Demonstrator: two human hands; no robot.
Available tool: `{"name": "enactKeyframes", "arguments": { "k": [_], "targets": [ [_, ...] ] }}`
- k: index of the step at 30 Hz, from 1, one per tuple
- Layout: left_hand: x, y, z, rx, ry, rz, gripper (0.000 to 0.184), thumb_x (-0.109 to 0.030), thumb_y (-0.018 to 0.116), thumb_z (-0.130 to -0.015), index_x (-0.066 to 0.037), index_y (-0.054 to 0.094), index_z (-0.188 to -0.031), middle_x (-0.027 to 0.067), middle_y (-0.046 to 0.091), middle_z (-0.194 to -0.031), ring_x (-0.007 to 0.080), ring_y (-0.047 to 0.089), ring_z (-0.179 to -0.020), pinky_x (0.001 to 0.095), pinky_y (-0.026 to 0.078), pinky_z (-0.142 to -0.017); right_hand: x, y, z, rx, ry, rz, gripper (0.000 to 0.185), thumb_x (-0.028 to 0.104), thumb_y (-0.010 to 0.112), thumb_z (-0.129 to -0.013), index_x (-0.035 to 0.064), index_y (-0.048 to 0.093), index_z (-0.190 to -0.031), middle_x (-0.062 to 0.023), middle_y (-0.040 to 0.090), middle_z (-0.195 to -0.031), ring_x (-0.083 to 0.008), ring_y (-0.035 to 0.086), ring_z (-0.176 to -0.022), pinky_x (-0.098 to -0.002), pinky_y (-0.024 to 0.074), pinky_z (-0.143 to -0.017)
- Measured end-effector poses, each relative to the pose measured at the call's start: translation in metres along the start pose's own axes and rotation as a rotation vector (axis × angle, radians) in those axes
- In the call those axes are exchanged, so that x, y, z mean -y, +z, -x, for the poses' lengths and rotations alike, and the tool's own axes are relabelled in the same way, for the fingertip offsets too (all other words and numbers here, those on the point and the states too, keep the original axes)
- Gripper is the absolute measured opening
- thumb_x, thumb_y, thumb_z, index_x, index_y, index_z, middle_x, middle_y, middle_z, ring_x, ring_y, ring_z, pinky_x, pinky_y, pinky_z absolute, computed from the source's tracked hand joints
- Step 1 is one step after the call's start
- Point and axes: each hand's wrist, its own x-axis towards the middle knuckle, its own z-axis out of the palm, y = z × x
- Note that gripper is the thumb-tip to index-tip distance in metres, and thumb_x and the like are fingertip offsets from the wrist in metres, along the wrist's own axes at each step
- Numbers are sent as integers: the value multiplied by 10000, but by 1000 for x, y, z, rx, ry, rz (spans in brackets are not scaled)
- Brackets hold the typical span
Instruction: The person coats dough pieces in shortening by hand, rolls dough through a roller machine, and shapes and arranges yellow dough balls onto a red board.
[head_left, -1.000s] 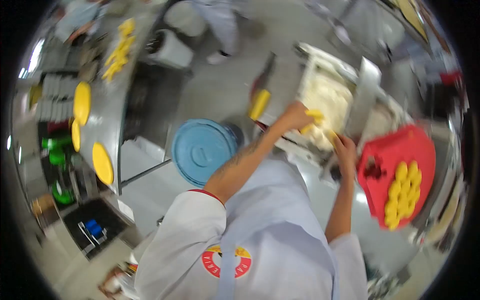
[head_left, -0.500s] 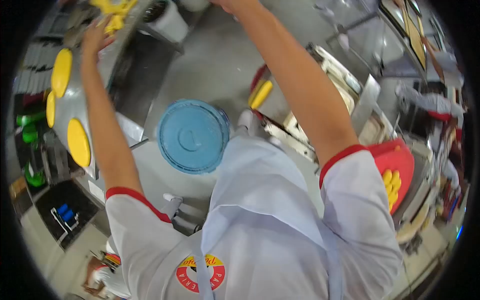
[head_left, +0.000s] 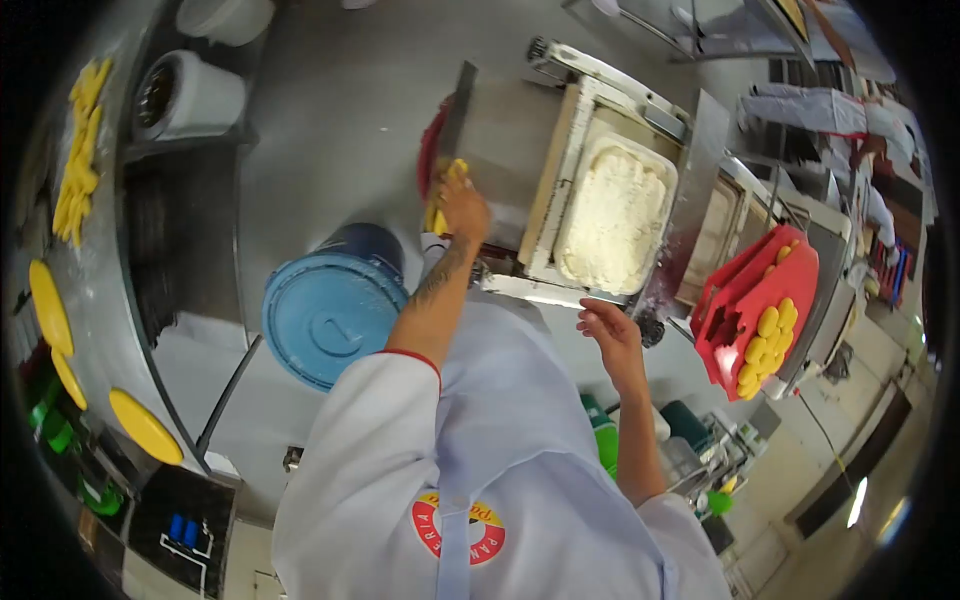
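Note:
My left hand (head_left: 464,212) is out over the left end of the machine, its fingers closed on a yellow dough piece (head_left: 457,169). More yellow shows just below those fingers, beside a dark upright plate (head_left: 458,125). My right hand (head_left: 612,335) hovers near the machine's front edge with nothing in it, fingers apart and slightly curled. Between and beyond the hands lies a rectangular tray of white flour or crumbs (head_left: 615,215), its surface uneven. To the right, a red board (head_left: 740,350) bears several small yellow dough pieces (head_left: 770,340).
A lidded blue barrel (head_left: 335,320) stands left of my apron. At the far left, a metal table (head_left: 125,300) holds yellow strips (head_left: 80,165) and flat yellow ovals (head_left: 145,425). White buckets (head_left: 195,95) sit beside it. Another person (head_left: 815,108) is at the upper right.
Both hands have come back from the left table and the upper area. My left hand now grips yellow dough at the machine's left end; my right hand is near the tray. The view has shifted right.

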Motion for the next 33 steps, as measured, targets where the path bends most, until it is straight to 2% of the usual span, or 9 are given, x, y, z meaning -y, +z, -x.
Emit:
{"name": "enactKeyframes", "arguments": {
  "k": [2,5,8,9,14,18,24,28,33],
  "targets": [
    [0,-2,-23,260,-113,77,670,-197,681,-782,-12,472,-1391,192,552,-1290,363,538,-1180,391,453,-944,-5,-8,3,-82,-31,-55,310,176,624,-980,-7,634,-1230,-74,682,-1060,-137,645,-951,-284,512,-849],
    [16,-4,-34,247,141,77,571,-206,673,-797,-12,515,-1311,179,567,-1218,373,575,-1133,420,479,-913,-12,6,-6,-62,-71,-109,298,143,615,-986,-17,621,-1237,-81,669,-1080,-152,640,-1001,-292,522,-861],
    [20,-29,-25,265,17,490,445,-211,660,-822,0,550,-1198,194,620,-1146,385,632,-1019,473,504,-873,-12,28,-32,103,-177,-160,356,156,645,-967,5,595,-1286,-79,647,-1128,-154,623,-1027,-294,516,-870],
    [26,-41,-32,451,-90,557,454,-274,692,-842,18,553,-1161,208,661,-1039,399,661,-910,476,525,-836,-1,35,-40,64,-260,-115,377,165,663,-953,19,594,-1293,-81,644,-1130,-156,624,-1026,-293,519,-858],
    [10,-241,-6,456,88,1139,448,-337,702,-910,7,571,-1167,132,688,-991,242,675,-901,359,547,-773,76,66,-48,-148,-581,31,468,211,719,-904,54,579,-1322,-89,624,-1127,-163,608,-1039,-296,527,-827],
    [-11,-349,17,587,45,1593,356,-301,668,-959,9,622,-1128,80,686,-1023,132,651,-916,289,536,-772,117,51,-26,-7,-786,-46,487,240,737,-887,62,587,-1315,-77,622,-1084,-177,601,-1002,-302,505,-779],
    [-52,-443,51,321,255,1479,316,-240,718,-915,17,684,-1095,67,713,-949,126,662,-898,273,521,-797,156,1,32,-29,-1044,38,495,204,759,-855,64,594,-1300,-50,610,-1043,-165,590,-918,-289,457,-726],
    [-83,-473,69,261,366,1501,308,-234,724,-909,29,696,-1069,73,721,-920,117,663,-860,263,515,-786,164,-20,53,20,-1171,-224,486,213,742,-879,67,579,-1313,-58,583,-1025,-146,576,-923,-287,479,-813],
    [-128,-469,88,70,363,1557,277,-226,647,-979,28,666,-1088,51,689,-976,100,639,-865,249,522,-777,158,-28,69,-52,-1106,-693,300,228,578,-1017,29,569,-1242,-28,562,-1127,-117,559,-997,-274,465,-887]
  ]
}}
